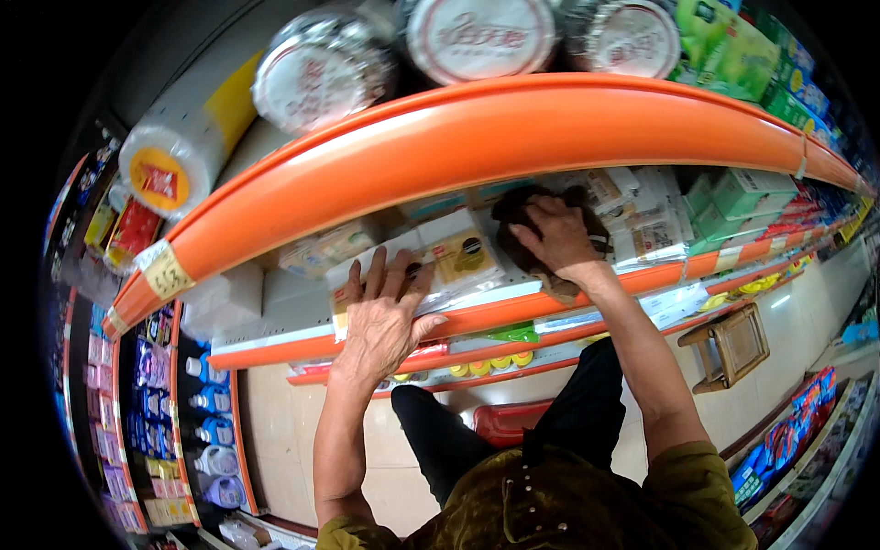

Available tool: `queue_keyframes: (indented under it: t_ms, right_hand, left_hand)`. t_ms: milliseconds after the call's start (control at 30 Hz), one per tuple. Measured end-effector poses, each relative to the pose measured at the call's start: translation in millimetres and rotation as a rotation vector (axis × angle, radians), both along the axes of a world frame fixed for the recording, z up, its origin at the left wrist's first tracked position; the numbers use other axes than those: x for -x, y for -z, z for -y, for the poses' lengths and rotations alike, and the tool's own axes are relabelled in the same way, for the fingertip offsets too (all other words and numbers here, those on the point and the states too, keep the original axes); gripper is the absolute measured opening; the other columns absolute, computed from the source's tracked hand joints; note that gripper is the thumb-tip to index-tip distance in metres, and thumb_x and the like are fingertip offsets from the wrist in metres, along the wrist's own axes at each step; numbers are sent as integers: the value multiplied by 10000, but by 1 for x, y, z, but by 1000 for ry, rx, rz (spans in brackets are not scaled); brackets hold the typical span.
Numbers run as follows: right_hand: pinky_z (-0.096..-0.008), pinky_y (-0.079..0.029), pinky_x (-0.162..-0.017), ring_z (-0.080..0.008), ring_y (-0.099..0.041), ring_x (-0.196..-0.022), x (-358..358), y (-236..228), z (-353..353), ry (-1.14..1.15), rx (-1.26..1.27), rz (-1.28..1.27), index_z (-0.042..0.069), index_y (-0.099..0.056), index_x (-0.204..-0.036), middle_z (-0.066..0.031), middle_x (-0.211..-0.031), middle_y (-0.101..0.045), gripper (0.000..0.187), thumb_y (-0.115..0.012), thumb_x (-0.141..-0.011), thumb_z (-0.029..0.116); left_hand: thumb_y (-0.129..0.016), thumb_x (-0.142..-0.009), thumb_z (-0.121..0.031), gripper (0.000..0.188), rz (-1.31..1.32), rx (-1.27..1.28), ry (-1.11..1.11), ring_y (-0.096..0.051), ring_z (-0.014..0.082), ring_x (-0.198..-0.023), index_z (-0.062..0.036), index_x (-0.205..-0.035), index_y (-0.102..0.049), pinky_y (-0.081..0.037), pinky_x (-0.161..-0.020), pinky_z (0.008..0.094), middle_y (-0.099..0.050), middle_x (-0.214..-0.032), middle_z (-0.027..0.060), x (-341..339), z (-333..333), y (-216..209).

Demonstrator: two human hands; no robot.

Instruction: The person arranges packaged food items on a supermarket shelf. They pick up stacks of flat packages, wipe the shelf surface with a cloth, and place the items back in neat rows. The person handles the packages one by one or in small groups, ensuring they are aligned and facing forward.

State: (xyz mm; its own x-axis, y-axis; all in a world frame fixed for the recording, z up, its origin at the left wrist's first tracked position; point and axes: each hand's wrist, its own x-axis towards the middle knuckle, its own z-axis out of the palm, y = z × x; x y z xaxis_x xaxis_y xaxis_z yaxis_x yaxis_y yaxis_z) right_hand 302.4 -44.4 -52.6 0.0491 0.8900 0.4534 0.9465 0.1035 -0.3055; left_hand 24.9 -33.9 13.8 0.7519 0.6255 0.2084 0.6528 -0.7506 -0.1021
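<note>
My left hand (378,316) lies with its fingers spread on flat white packets (341,298) at the front of the shelf; it touches them without gripping. To its right is another flat packet (463,257) with a yellowish label and a dark round spot. My right hand (561,240) presses down on a bunched dark brown cloth (515,236), fingers curled over it. One end of the cloth hangs over the shelf's orange front edge (490,312). Clear-wrapped packets (653,234) lie just right of the cloth.
An upper shelf's orange edge (495,119) runs above my hands, with wrapped round packs (481,37) on it. Green boxes (747,197) stand at the right. A red stool (506,423) is between my legs; a wooden stool (733,348) stands right. Bottles (218,460) fill shelving at left.
</note>
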Motion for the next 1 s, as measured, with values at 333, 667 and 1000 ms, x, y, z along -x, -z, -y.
queue_keyframes:
  t_ms: [333, 667, 1000]
  right_hand:
    - [-443, -330, -829, -244, -441, -1055, 5, -4, 3, 61, 2, 30, 47, -565, -994, -94, -1093, -505, 357, -537, -794, 341]
    - [-491, -251, -953, -303, -323, -1169, 1, -3, 23, -11, 67, -174, 82, -450, -1169, -140, -1260, -364, 448, -477, -798, 332]
    - [-456, -312, -873, -302, -403, -1041, 4, 1, 14, -75, 154, -232, 61, -498, -1055, -152, -1105, -441, 383, -492, -789, 337]
  left_hand:
    - [-616, -743, -228, 338, 326, 85, 214, -457, 356, -1044, -31, -1014, -575, -329, -921, 444, -491, -1100, 201, -70, 14, -19]
    - [-484, -813, -159, 486, 393, 297, 256, -337, 426, -1161, -122, -1281, -358, -324, -948, 463, -297, -1306, 227, -236, 5, -10]
    - [-487, -815, -177, 426, 381, 197, 208, -383, 427, -1094, -78, -1221, -401, -338, -912, 477, -392, -1194, 239, -258, -11, 36]
